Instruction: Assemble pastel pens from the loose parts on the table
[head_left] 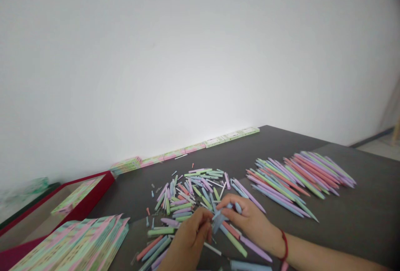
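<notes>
My left hand (194,237) and my right hand (251,223) meet over a heap of loose pen parts. Light blue pen parts (220,220) sit between their pinched fingers, blurred, so the exact pieces are hard to tell. A rounded blue end (238,208) pokes out beside my right fingers. A red cord circles my right wrist. Around and beneath the hands lie pastel barrels, such as a green barrel (236,242) and a purple barrel (256,249). Thin white refills (212,248) and small blue plungers (147,221) are scattered among them.
Rows of whole-looking pastel pens (300,175) lie right on the dark table (368,217). Fanned printed cartons (71,244) stand at the lower left, before a red-edged box (104,187) holding another carton. More flat cartons (193,148) line the white wall.
</notes>
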Demonstrator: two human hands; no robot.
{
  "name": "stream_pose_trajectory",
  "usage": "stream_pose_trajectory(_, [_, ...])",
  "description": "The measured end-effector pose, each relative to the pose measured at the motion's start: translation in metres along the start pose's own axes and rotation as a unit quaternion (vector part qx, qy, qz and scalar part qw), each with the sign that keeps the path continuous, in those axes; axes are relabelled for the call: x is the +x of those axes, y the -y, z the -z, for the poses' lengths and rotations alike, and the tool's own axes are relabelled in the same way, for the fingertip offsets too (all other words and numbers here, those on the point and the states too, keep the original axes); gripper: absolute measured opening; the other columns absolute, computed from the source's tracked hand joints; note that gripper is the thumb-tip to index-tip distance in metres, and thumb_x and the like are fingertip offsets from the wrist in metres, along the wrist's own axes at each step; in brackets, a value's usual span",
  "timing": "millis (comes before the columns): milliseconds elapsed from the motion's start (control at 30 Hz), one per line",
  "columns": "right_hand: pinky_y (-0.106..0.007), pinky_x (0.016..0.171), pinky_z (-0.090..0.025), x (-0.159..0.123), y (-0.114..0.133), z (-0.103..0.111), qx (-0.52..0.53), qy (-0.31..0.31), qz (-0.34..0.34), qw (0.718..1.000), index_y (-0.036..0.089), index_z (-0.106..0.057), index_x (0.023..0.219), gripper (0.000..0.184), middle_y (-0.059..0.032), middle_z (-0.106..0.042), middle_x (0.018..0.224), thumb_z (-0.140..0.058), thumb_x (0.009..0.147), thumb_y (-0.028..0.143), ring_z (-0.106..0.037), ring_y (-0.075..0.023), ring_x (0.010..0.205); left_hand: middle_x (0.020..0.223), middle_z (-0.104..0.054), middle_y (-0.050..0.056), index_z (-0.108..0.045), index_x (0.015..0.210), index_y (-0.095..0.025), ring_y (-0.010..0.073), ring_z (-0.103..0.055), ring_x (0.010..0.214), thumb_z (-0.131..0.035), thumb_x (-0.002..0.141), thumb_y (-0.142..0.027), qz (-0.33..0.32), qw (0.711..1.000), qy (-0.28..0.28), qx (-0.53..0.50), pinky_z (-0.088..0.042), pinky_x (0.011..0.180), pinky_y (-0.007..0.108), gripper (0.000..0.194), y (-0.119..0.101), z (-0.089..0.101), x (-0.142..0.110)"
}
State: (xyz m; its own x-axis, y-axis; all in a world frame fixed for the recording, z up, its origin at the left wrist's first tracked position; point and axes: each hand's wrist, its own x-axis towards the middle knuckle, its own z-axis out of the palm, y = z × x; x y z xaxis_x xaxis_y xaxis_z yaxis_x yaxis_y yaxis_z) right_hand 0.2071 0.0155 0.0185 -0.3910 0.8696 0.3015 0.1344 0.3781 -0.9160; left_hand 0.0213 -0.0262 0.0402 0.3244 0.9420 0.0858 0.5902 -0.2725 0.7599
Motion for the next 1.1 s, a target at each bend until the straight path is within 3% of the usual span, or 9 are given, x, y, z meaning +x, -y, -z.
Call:
stream_pose_trajectory(67, [-0.023, 0.059, -0.037, 0.001, -0.001, 0.001, -0.011, -0.005, -0.003, 1.000, 0.018, -0.064, 0.085, 0.018, 0.0018, -0.055, 0.066, -0.054, 0.083, 0.033, -0.047, -0.0124, 0.060, 0.062, -0.051, -0.005, -0.047, 0.088, -0.021, 0.0141, -0.048, 0.060, -0.034, 0.086, -0.018, 0.015, 1.000, -0.023, 0.013, -0.034, 0.059, 0.024, 0.013, 0.009, -0.001, 0.001])
stream_pose_trajectory(233, [-0.022, 0.053, -0.034, 0.009, -0.013, 0.000, -0.007, -0.021, -0.037, 0.999, 0.017, -0.060, 0.075, 0.019, 0.0032, -0.051, 0.061, -0.053, 0.082, 0.033, -0.044, -0.0108, 0.056, 0.069, -0.058, -0.001, -0.048, 0.077, -0.022, 0.0168, -0.052, 0.065, -0.037, 0.086, -0.022, 0.068, 0.980, -0.071, 0.171, -0.032, 0.061, 0.026, 0.014, 0.031, -0.003, 0.003])
stream_pose_trajectory(433, [-0.021, 0.039, -0.016, 0.015, -0.024, -0.003, 0.087, -0.008, -0.120, 0.989, 0.017, -0.053, 0.071, 0.025, 0.0101, -0.031, 0.042, -0.051, 0.081, 0.041, -0.024, -0.0071, 0.038, 0.069, -0.059, -0.001, -0.051, 0.078, -0.023, 0.0163, -0.054, 0.067, -0.032, 0.086, -0.018, 0.058, 0.981, -0.064, 0.175, -0.033, 0.061, 0.025, 0.021, 0.030, -0.004, 0.006])
stream_pose_trajectory(600, [-0.021, 0.038, -0.015, 0.013, -0.022, -0.002, 0.099, -0.005, -0.110, 0.989, 0.017, -0.053, 0.072, 0.028, 0.0105, -0.031, 0.041, -0.052, 0.079, 0.044, -0.023, -0.0066, 0.038, 0.071, -0.060, -0.002, -0.058, 0.080, -0.022, 0.0153, -0.054, 0.066, -0.043, 0.071, -0.009, 0.055, 0.970, -0.018, 0.237, -0.031, 0.059, 0.024, 0.022, 0.022, -0.008, 0.002])
stream_pose_trajectory(733, [-0.021, 0.039, -0.014, 0.013, -0.022, -0.003, 0.099, 0.000, -0.116, 0.988, 0.018, -0.054, 0.072, 0.026, 0.0103, -0.031, 0.043, -0.054, 0.078, 0.043, -0.023, -0.0065, 0.038, 0.067, -0.058, -0.003, -0.061, 0.082, -0.023, 0.0148, -0.052, 0.062, -0.046, 0.069, -0.012, 0.055, 0.965, 0.013, 0.255, -0.029, 0.056, 0.024, 0.022, 0.021, -0.011, 0.001])
stream_pose_trajectory(1100, [-0.022, 0.043, -0.022, 0.012, -0.020, -0.001, 0.054, -0.009, -0.082, 0.995, 0.017, -0.059, 0.074, 0.021, 0.0074, -0.039, 0.050, -0.055, 0.079, 0.038, -0.030, -0.0078, 0.044, 0.076, -0.061, 0.000, -0.055, 0.079, -0.021, 0.0170, -0.055, 0.072, -0.050, 0.072, -0.013, 0.084, 0.970, -0.014, 0.229, -0.034, 0.063, 0.025, 0.012, 0.026, -0.012, 0.006])
